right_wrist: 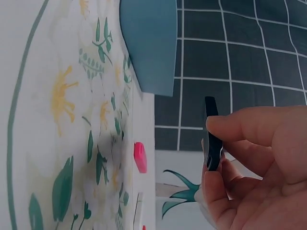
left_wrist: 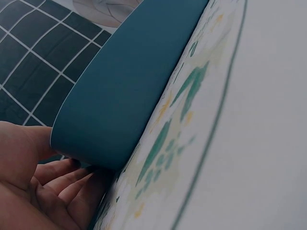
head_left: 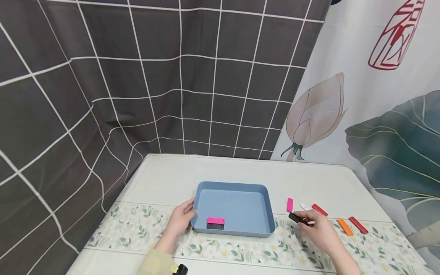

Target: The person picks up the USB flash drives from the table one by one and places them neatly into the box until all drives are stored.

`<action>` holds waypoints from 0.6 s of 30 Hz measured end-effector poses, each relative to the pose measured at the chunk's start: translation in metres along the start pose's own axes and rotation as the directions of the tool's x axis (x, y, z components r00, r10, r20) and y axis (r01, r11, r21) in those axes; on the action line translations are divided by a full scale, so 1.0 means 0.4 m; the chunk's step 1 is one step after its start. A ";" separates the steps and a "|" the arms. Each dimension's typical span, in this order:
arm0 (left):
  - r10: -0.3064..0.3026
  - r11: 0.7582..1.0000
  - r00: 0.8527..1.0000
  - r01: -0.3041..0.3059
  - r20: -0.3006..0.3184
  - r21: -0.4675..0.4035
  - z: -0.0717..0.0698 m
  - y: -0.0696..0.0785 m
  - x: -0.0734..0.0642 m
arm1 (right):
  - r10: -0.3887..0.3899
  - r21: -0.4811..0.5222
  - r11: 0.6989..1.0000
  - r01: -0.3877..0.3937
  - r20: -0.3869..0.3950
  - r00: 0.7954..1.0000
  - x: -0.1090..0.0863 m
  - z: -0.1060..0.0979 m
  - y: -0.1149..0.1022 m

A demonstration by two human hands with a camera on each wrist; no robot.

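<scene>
A shallow blue tray lies on the table, and my left hand grips its left wall. In the left wrist view, the thumb is over the rim and the fingers curl along the outside of the tray wall. My right hand pinches a small flat black stick between thumb and fingers, to the right of the tray. The right wrist view shows that black stick held above the cloth. Inside the tray, near its front wall, a pink stick lies beside a black stick.
Right of the tray are a pink stick, a white stick, a red stick, an orange stick and another red stick. A dark grid-patterned curtain hangs behind the table. A floral cloth strip crosses it.
</scene>
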State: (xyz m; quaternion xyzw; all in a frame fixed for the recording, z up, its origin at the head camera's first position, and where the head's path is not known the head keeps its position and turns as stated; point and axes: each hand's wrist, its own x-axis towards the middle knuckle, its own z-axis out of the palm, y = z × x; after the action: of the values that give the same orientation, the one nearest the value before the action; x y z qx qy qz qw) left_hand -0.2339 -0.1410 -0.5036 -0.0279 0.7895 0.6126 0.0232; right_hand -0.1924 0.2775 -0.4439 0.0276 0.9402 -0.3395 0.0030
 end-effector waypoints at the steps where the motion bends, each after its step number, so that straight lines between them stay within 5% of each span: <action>1: 0.005 1.000 1.000 -0.005 0.000 -0.001 0.000 0.000 0.000 | -0.003 -0.002 1.000 0.003 -0.003 1.000 0.000 0.000 -0.002; 18: 0.010 1.000 1.000 -0.010 -0.012 0.001 0.004 -0.001 0.002 | -0.129 0.001 0.992 0.129 -0.049 0.990 0.016 0.015 -0.035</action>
State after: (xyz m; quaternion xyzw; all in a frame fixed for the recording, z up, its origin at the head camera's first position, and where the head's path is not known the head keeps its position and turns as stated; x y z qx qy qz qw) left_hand -0.2345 -0.1397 -0.5044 -0.0276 0.7899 0.6124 0.0152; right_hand -0.1997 0.2631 -0.4398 -0.0252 0.9392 -0.3400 -0.0418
